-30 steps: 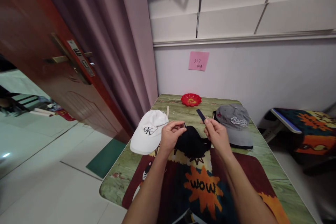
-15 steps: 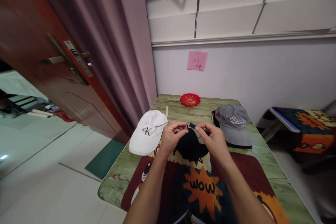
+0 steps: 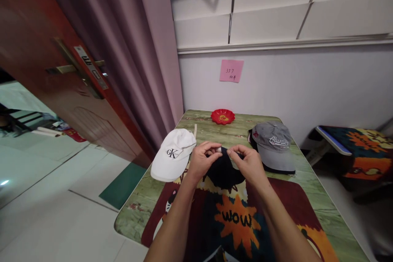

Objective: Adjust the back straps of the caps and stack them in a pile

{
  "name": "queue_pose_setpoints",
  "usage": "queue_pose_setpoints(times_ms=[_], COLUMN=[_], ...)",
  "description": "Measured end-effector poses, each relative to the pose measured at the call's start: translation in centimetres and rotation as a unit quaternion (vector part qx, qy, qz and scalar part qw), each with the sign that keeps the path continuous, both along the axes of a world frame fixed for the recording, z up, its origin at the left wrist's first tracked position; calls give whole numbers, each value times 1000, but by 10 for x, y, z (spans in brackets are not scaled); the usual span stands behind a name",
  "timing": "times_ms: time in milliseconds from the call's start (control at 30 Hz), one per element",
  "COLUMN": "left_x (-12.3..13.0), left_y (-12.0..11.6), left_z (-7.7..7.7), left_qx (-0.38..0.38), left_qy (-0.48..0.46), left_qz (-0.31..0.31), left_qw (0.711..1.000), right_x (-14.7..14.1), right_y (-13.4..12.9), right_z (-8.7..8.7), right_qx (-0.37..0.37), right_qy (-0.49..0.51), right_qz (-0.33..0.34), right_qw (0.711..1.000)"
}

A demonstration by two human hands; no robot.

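A black cap [image 3: 225, 174] lies at the middle of the table, on the upper edge of a patterned mat [image 3: 236, 217]. My left hand [image 3: 206, 156] pinches one end of the cap's back strap. Opposite it, my right hand [image 3: 246, 159] pinches the strap's other end, and the two ends meet between my fingertips. To the left is a white cap [image 3: 175, 155] with black letters. A grey cap [image 3: 274, 147] sits to the right, on top of a darker one whose edge shows.
Behind the caps, a red scalloped dish [image 3: 222, 116] stands near the back edge of the green table [image 3: 135, 213]. A pink note [image 3: 231, 71] is on the wall. A wooden door [image 3: 61, 90] is at left, and a smaller covered table [image 3: 365, 147] at right.
The strap ends, which had a small gap between them, are now together. My right hand has moved slightly, and the black cap has shifted a little.
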State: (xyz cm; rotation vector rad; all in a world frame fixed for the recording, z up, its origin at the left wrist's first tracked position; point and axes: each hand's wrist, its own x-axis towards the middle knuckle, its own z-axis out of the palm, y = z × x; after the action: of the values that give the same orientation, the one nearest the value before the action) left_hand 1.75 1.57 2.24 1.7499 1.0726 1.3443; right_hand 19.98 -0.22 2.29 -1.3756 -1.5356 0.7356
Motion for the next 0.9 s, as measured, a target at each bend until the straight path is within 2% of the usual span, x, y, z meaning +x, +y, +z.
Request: queue_pose_setpoints(times_ms=[300, 600, 767, 900], left_x=[-4, -1, 0, 0], left_y=[0, -8, -9, -8], left_z=[8, 23, 23, 21], left_qx=[15, 78, 78, 78], left_qy=[87, 203, 225, 225], left_qz=[-24, -44, -47, -47], left_qw=[996, 975, 970, 970], right_x=[7, 6, 1, -3], right_y=[2, 2, 1, 3], right_z=[2, 7, 5, 1], right_qx=[7, -24, -31, -18], right_qy=[20, -17, -23, -15], right_qz=[64, 51, 28, 42], right_qw=[998, 998, 999, 999])
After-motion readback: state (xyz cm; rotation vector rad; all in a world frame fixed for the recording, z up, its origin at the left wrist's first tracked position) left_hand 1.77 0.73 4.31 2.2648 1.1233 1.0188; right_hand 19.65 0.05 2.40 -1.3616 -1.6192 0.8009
